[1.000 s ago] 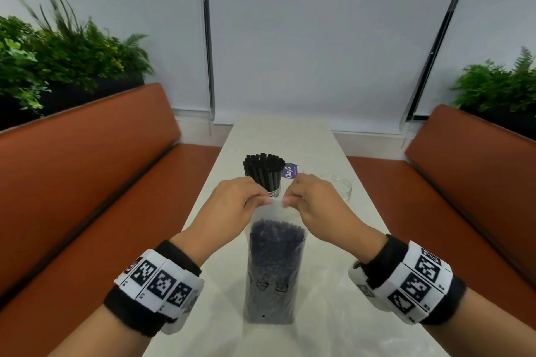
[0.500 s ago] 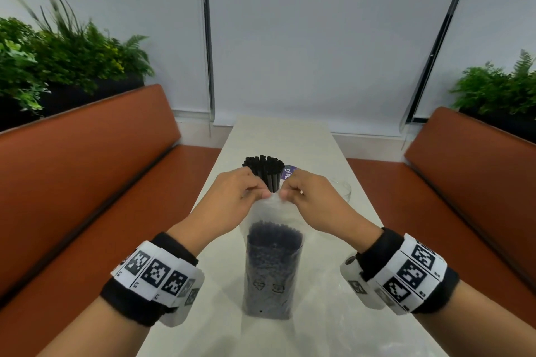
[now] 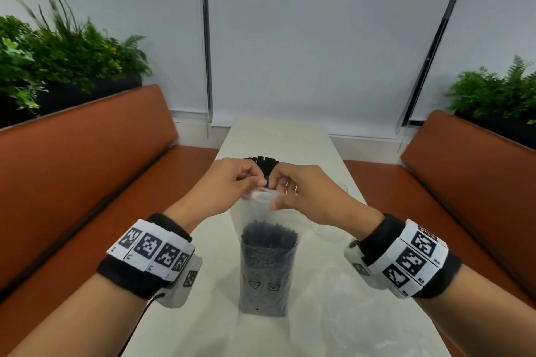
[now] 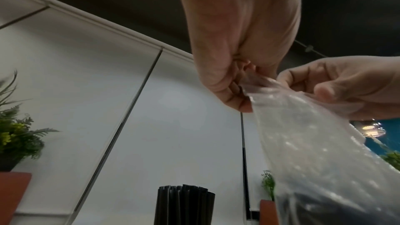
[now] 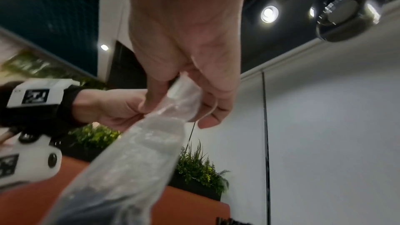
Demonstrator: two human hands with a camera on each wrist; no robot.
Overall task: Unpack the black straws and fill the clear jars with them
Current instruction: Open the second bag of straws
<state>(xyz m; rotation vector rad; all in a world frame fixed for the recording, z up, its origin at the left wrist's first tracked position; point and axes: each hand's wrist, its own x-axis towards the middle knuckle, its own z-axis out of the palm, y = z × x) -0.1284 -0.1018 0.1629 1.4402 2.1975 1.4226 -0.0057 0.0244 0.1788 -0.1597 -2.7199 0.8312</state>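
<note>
- Head view: a clear plastic bag (image 3: pixel 268 258) of black straws (image 3: pixel 268 243) stands upright on the white table (image 3: pixel 278 136), its long axis vertical and its mouth up. The left hand (image 3: pixel 229 185) and right hand (image 3: pixel 301 191) each pinch the bag's top edge, fingers curled. Just behind the hands, partly hidden by them, a second bundle of black straws (image 3: pixel 262 162) stands upright. An empty clear jar (image 3: pixel 343 188) peeks out past the right hand. Orange benches (image 3: pixel 87 159) flank the table; green plants (image 3: pixel 58 55) sit behind them, before white blinds.
- Left wrist view: the left hand's fingertips (image 4: pixel 236 98) grip the bag's rim (image 4: pixel 270 90); the right hand (image 4: pixel 346 88) holds the opposite side. The bag hangs down to the right. The standing straws (image 4: pixel 186 204) point straight up below.
- Right wrist view: the right hand (image 5: pixel 186 67) pinches the bag's top (image 5: pixel 184 98), the left hand (image 5: pixel 114 107) beside it. Ceiling lamps glow above.
</note>
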